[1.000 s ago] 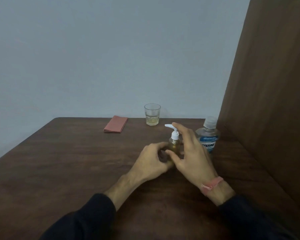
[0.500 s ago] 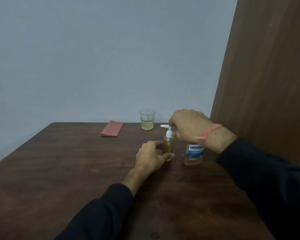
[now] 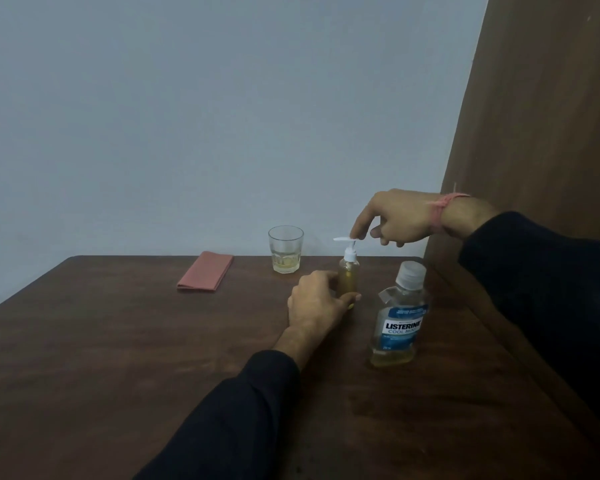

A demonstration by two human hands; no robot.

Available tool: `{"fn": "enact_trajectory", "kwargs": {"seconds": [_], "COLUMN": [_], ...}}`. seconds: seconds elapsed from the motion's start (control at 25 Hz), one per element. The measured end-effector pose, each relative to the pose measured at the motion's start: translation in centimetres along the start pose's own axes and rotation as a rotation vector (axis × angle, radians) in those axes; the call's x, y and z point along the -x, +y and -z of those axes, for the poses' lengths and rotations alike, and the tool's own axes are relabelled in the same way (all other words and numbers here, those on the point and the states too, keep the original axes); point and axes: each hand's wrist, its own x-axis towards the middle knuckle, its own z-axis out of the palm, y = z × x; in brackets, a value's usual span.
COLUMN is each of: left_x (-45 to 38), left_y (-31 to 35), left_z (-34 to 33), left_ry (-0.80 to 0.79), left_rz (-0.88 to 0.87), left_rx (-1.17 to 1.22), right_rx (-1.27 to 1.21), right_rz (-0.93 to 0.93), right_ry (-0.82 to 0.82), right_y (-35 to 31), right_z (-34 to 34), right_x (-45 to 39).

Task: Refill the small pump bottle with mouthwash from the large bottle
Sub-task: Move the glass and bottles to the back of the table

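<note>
The small pump bottle (image 3: 349, 276) stands upright on the brown table (image 3: 118, 341), filled with yellowish liquid and topped by a white pump head. My left hand (image 3: 315, 300) grips its lower body from the left. My right hand (image 3: 395, 220) hovers above it, forefinger tip resting on the pump head, the other fingers curled with nothing in them. The large mouthwash bottle (image 3: 399, 317), blue label and white cap on, stands to the right of the small one, with a little yellow liquid at its bottom.
A glass (image 3: 285, 249) with a little yellowish liquid stands at the table's far edge. A folded pink cloth (image 3: 205, 271) lies to its left. A brown wooden panel (image 3: 534, 116) rises along the table's right side. A grey wall is behind.
My right hand rose from around the pump's neck and now touches the pump head with one fingertip. My left hand kept its hold on the small bottle. The view shifted.
</note>
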Motion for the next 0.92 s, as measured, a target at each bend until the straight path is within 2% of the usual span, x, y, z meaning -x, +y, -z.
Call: {"fn": "enact_trajectory", "kwargs": {"seconds": [0.2, 0.32, 0.56, 0.68, 0.76, 0.84, 0.92], "left_x": [-5.7, -8.2, -11.4, -11.8, -11.6, -10.9, -9.4], "left_y": [-0.3, -0.5, -0.6, -0.8, -0.7, -0.5, -0.3], "left_z": [-2.5, -3.3, -4.7, -5.0, -5.1, -4.7, -4.0], "left_ry": [0.052, 0.096, 0.109, 0.117, 0.118, 0.104, 0.091], "left_rz": [0.016, 0.033, 0.043, 0.042, 0.056, 0.08, 0.093], "left_rx": [-0.054, -0.131, -0.176, -0.189, -0.207, -0.207, -0.2], "right_rx": [-0.349, -0.517, -0.753, -0.822, -0.967, -1.103, -1.129], "right_rz": [-0.011, -0.014, -0.06, -0.093, -0.155, -0.208, -0.173], "right_ry": [0.277, 0.349, 0.276, 0.168, 0.101, 0.108, 0.114], "right_y": [4.4, 5.9, 7.9, 9.0, 9.0, 9.1, 8.9], "right_z": [-5.3, -8.6, -12.1, -14.2, -15.9, -17.1, -18.0], "right_x": [-3.7, -5.2, -7.8, -8.1, -7.5, -6.4, -4.7]}}
